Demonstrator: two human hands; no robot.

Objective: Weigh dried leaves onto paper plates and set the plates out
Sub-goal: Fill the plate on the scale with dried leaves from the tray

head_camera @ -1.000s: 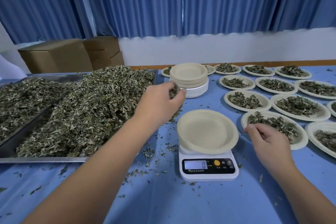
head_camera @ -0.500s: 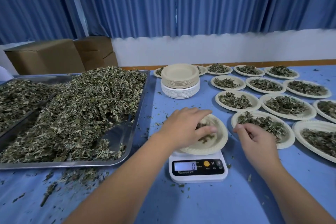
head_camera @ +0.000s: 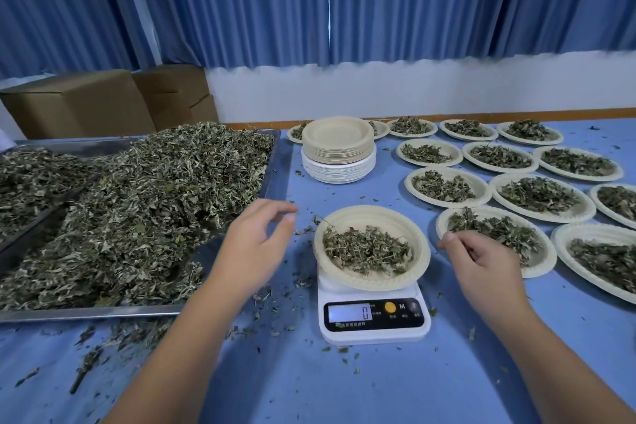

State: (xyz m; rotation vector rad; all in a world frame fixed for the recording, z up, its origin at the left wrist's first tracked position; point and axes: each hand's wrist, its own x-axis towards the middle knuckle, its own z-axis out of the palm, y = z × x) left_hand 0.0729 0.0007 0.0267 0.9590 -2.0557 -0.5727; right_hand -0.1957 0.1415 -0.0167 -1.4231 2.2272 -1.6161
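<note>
Centre frame: dried leaves now lie on the paper plate atop the scale, bare 1 second ago, so weighing can start. The left hand, drawn back, hangs slack and empty; the right hand curls beside the plate, grip unclear.

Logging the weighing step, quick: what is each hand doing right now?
Left hand: open, holding nothing.
Right hand: fingers curled at the rim of a filled paper plate; whether it grips cannot be told.

Left hand and right hand are bare, forearms too.
</note>
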